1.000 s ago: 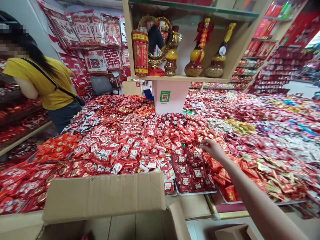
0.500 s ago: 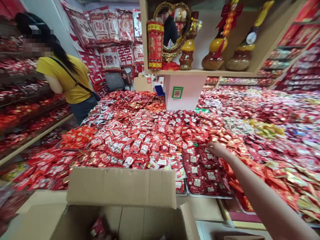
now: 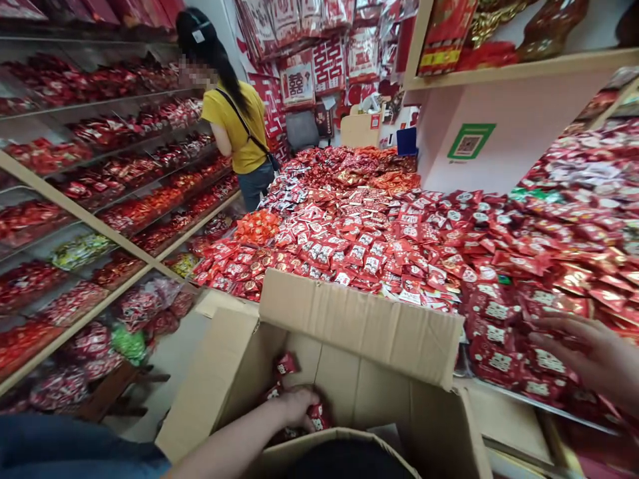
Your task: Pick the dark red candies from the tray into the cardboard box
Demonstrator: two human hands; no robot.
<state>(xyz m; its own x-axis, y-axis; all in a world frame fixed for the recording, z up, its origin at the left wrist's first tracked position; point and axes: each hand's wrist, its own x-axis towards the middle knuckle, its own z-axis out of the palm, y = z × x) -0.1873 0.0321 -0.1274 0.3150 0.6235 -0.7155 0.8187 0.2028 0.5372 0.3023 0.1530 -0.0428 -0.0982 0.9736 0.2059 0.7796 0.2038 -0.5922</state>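
Your left hand (image 3: 293,407) is down inside the open brown cardboard box (image 3: 359,326), fingers curled against a small, shiny dark-red candy packet with white print (image 3: 319,418); you cannot tell whether they pinch it. That packet sits tilted, its long axis partly hidden by your fingers. Your right hand (image 3: 594,352) is over the desk, fingers loosely parted above the plump dark-red packets with white double characters (image 3: 499,360). Those lie in rows just beyond the box's right side, printed faces up, long axes running roughly left to right.
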